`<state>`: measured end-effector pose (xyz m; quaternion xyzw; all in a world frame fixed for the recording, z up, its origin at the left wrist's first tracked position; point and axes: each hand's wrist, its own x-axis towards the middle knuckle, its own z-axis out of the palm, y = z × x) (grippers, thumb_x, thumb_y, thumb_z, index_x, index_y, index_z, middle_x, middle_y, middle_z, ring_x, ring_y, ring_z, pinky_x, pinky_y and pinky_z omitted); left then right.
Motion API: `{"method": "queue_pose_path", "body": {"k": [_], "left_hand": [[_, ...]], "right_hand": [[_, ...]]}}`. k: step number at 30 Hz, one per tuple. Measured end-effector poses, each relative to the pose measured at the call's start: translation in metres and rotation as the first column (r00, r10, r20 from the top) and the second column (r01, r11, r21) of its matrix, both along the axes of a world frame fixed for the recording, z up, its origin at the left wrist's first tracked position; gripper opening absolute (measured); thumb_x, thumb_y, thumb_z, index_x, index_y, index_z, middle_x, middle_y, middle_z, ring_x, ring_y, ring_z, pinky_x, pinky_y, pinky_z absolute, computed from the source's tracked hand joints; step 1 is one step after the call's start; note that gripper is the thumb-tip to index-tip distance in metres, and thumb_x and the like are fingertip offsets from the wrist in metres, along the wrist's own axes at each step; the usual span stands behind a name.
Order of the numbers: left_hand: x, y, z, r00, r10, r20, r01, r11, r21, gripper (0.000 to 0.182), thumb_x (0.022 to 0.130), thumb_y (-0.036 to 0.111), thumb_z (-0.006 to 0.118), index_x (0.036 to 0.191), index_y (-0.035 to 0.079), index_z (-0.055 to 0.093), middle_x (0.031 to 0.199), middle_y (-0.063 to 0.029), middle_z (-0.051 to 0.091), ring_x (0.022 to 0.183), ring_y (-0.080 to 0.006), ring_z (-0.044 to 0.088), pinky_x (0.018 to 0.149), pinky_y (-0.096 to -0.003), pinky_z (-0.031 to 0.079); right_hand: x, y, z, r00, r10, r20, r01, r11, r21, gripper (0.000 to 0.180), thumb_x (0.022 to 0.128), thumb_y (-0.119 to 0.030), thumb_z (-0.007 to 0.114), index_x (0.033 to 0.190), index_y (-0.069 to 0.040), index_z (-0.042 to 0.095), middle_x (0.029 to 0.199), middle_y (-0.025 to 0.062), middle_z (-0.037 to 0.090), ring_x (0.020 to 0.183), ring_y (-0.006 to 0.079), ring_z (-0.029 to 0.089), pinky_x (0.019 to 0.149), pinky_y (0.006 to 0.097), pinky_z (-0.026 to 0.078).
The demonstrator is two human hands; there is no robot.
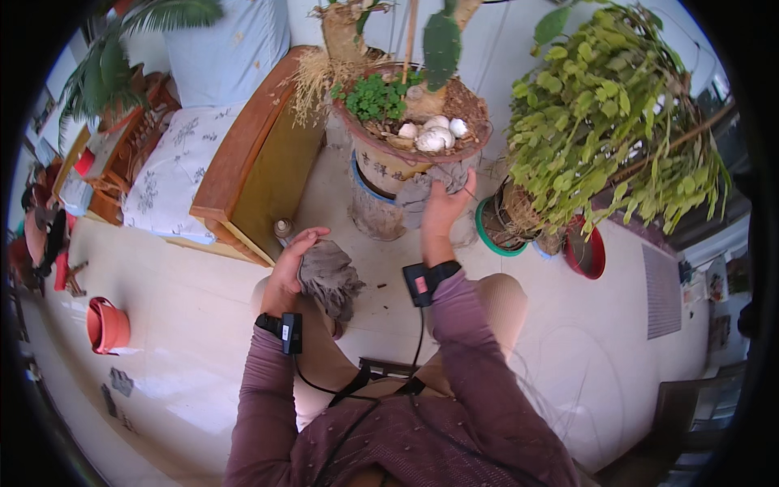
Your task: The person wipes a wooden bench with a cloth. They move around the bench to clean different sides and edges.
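Observation:
A grey cloth (330,277) hangs in folds from my left hand (289,262), above my knee. My right hand (441,204) has a second grey rag (420,189) against the front right wall of a large plant pot (378,169). The pot has a brown rim and bears dark writing on its side. In its soil are white eggshells (435,139), a clump of small green leaves (377,97), a thick woody stem and a flat cactus pad (442,49). Beneath the pot is a worn, cylindrical stand (374,210). The rag hides part of both.
To the left stands a wooden sofa (243,152) with pale cushions, a bottle (283,229) near its corner. A bushy potted plant (584,122), a green-rimmed pot (502,243) and a red basin (585,249) are at right. A red bucket (108,325) stands far left.

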<state>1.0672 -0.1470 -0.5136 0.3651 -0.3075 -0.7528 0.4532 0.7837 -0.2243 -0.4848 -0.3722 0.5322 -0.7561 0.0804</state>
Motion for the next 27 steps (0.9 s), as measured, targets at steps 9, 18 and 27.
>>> {"method": "queue_pose_path", "body": {"k": [9,18,27], "left_hand": [[0.009,-0.001,-0.004,0.991,0.030,0.132,-0.020,0.997,-0.077,0.032,0.092,0.031,0.058,0.112,0.007,0.066,0.103,-0.0020,0.061,0.101,-0.0130,0.055,0.091,-0.0260,0.041],[0.009,0.004,0.002,0.999,-0.023,-0.023,0.023,1.000,-0.004,0.028,0.092,0.028,0.061,0.111,0.007,0.065,0.101,-0.0023,0.061,0.101,-0.0127,0.054,0.087,-0.0259,0.045],[0.011,-0.002,-0.001,0.993,-0.009,-0.121,0.020,0.996,0.086,0.025,0.091,0.024,0.063,0.109,0.006,0.065,0.105,-0.0017,0.062,0.103,-0.0121,0.055,0.090,-0.0264,0.045]], "right_hand": [[0.066,0.044,-0.003,0.923,0.261,-0.283,-0.219,0.961,0.171,0.060,0.076,-0.002,0.068,0.130,-0.001,0.041,0.125,0.0151,0.046,0.118,0.0298,0.043,0.105,0.0390,0.032],[0.111,0.005,0.004,0.975,-0.056,-0.213,0.080,0.991,0.104,0.058,0.079,-0.005,0.068,0.130,0.000,0.040,0.122,0.0186,0.037,0.118,0.0344,0.036,0.106,0.0433,0.027],[0.126,-0.011,0.012,0.874,0.407,0.266,-0.432,0.901,0.038,0.052,0.084,-0.005,0.069,0.130,-0.004,0.044,0.128,0.0150,0.046,0.116,0.0255,0.047,0.102,0.0380,0.037]]}}
